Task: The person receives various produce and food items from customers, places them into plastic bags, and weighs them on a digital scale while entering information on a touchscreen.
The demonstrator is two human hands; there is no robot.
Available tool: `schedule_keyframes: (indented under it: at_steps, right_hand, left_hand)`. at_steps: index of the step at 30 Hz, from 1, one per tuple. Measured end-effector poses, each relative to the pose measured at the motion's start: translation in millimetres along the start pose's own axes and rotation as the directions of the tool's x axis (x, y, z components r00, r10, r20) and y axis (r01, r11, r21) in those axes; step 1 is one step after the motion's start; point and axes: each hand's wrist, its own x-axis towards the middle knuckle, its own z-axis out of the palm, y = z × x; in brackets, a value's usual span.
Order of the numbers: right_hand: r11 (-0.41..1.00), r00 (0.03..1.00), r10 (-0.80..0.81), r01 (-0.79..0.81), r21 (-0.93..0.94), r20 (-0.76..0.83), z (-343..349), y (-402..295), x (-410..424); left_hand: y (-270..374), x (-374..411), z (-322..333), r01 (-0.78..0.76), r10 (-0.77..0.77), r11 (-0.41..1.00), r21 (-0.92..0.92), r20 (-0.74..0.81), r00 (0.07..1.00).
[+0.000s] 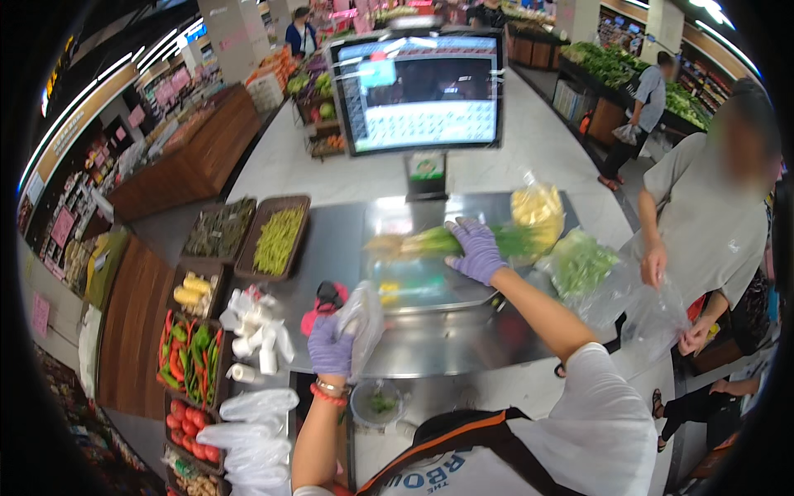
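Observation:
My right hand [477,253], in a striped purple glove, lies on a bunch of green onions [434,242] over the scale's metal plate [428,301]. My left hand [330,347], gloved alike, holds a clear plastic bag [366,322] at the near left edge of the steel counter. Just beyond it sits a pink and black object [327,301], partly hidden. Right of the onions are a bag of yellow food [538,214] and bagged leafy lettuce [580,263]. Behind the scale stands a lit screen [428,93].
Trays of green beans [279,239], mixed peppers [189,356] and tomatoes [189,431] line the left, beside plastic bag rolls [257,335] and several filled white bags [254,434]. At right a person [701,204] holds clear bags close to the counter. A bowl with greens [377,403] is below.

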Motion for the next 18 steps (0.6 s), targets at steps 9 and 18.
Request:
schedule_keyframes:
  at_steps: [9, 18]
  right_hand:
    - [0.996, 0.820, -0.078, 0.044, 0.073, 0.566, 7.4, 50.9, 44.4]
    - [0.796, 0.967, 0.168, -0.248, 0.552, 0.191, -31.4, 82.1, -45.4]
  left_hand:
    - [-5.8, 19.7, 82.6, 0.405, -0.384, 0.835, -0.372, 0.131, 0.914]
    - [-22.2, 42.1, 133.7, 0.407, -0.390, 0.901, -0.150, 0.133, 0.911]
